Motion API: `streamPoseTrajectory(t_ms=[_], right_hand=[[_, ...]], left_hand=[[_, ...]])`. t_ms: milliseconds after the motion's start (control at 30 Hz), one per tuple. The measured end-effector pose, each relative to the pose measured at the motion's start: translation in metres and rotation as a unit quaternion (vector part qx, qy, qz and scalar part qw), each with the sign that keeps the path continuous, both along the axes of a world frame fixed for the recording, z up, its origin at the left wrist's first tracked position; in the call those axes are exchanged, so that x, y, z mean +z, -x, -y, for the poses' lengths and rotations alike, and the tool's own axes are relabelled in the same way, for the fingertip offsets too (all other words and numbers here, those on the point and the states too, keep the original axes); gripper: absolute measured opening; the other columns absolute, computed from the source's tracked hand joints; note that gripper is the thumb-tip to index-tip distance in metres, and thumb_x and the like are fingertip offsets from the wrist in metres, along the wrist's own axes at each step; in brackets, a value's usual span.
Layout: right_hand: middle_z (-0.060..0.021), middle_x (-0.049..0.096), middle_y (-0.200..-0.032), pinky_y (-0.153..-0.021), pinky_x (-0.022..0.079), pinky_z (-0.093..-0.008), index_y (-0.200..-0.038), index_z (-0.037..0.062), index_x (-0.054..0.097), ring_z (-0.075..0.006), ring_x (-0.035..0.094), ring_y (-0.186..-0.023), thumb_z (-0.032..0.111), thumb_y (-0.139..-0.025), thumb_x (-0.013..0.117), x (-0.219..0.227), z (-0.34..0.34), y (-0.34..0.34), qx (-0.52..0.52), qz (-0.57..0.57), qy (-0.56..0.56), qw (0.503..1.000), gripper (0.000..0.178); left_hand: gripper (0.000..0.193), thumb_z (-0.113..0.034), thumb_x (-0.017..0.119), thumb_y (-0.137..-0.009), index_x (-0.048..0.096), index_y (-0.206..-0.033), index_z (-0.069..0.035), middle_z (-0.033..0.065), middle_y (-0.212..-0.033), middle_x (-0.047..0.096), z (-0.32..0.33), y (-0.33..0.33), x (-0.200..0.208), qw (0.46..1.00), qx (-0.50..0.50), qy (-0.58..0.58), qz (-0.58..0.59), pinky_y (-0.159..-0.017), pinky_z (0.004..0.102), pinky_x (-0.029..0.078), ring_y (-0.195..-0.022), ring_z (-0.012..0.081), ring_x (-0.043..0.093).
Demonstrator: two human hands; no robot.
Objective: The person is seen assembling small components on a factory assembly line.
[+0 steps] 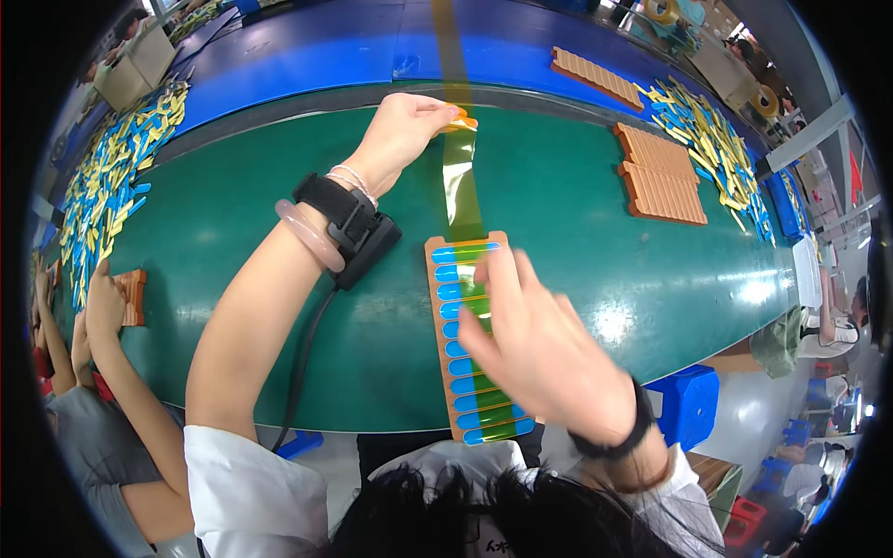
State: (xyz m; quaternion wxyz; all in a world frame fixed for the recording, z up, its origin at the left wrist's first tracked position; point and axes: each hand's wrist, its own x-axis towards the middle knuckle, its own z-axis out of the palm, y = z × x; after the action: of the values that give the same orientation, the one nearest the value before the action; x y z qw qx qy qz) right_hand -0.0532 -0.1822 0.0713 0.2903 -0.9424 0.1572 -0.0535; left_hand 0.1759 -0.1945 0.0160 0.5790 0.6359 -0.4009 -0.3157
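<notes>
A brown slotted tray (440,312) lies on the green table in front of me, with blue round-ended strips (462,367) in its slots. Transparent yellow tape (461,191) runs down the tray over the strips and rises beyond its far end. My left hand (406,133) is closed, pinching the tape between thumb and fingertips near the table's far edge. Slightly smeared by motion, my right hand (549,349) is over the tray's right side, fingers apart above the tape. It covers the right ends of several strips.
Heaps of yellow and blue strips lie at the left (130,191) and right (716,153). Brown trays (660,177) sit at the far right. A blue surface (307,56) borders the table's far edge. At left, a co-worker's hand (104,302) is beside another brown tray (136,298).
</notes>
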Motion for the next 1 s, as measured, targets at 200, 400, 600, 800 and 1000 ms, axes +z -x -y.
streamPoseTrajectory(t_ms=[200, 400, 600, 800, 1000], right_hand=[[-0.0254, 0.049, -0.086, -0.071, 0.042, -0.045, -0.092, -0.006, 0.036, -0.043, 0.05, -0.08, 0.016, -0.078, 0.049, 0.0, 0.035, -0.059, -0.003, -0.014, 0.068, 0.998, 0.029], [-0.0237, 0.047, -0.1, -0.078, 0.043, -0.0388, -0.102, -0.006, 0.039, -0.0374, 0.051, -0.088, 0.015, -0.077, 0.05, 0.002, 0.062, -0.058, -0.058, 0.122, 0.035, 0.99, 0.035], [-0.0256, 0.04, -0.121, -0.091, 0.035, -0.0351, -0.119, -0.0091, 0.031, -0.0321, 0.041, -0.114, 0.03, -0.079, 0.059, -0.001, 0.092, -0.029, -0.052, 0.105, -0.165, 0.979, 0.063], [-0.0113, 0.053, -0.11, -0.084, 0.042, -0.0255, -0.117, -0.0044, 0.043, -0.0121, 0.052, -0.097, 0.019, -0.082, 0.057, 0.006, 0.095, -0.04, 0.101, -0.087, -0.505, 0.853, 0.044], [-0.0067, 0.06, -0.097, -0.074, 0.047, -0.0223, -0.11, -0.0028, 0.049, -0.0095, 0.057, -0.083, 0.014, -0.083, 0.056, 0.016, 0.101, -0.023, 0.142, 0.021, -0.652, 0.744, 0.032]], left_hand=[[0.029, -0.017, 0.051, -0.084, 0.057, -0.099, 0.007, 0.0093, -0.093, 0.061, 0.002, 0.001, -0.001, 0.999, 0.005, -0.041, 0.014, -0.084, 0.025, 0.041, -0.087, 0.0123, 0.056], [0.03, -0.021, 0.05, -0.085, 0.057, -0.098, 0.006, 0.0092, -0.096, 0.06, 0.001, -0.007, 0.003, 0.999, 0.006, -0.017, -0.045, -0.083, 0.0253, 0.041, -0.087, 0.0126, 0.056], [0.033, -0.026, 0.046, -0.087, 0.056, -0.1, 0.003, 0.0129, -0.101, 0.06, -0.01, 0.007, 0.058, 0.985, -0.025, 0.129, -0.109, -0.085, 0.0261, 0.039, -0.094, 0.0149, 0.055], [0.032, -0.026, 0.045, -0.087, 0.056, -0.099, 0.002, 0.013, -0.1, 0.061, -0.009, 0.004, 0.087, 0.983, -0.003, 0.133, -0.124, -0.085, 0.0264, 0.039, -0.097, 0.016, 0.055], [0.03, -0.026, 0.045, -0.087, 0.058, -0.098, -0.001, 0.011, -0.099, 0.061, -0.009, -0.009, 0.097, 0.989, -0.001, 0.132, 0.062, -0.083, 0.0299, 0.041, -0.093, 0.0177, 0.057]])
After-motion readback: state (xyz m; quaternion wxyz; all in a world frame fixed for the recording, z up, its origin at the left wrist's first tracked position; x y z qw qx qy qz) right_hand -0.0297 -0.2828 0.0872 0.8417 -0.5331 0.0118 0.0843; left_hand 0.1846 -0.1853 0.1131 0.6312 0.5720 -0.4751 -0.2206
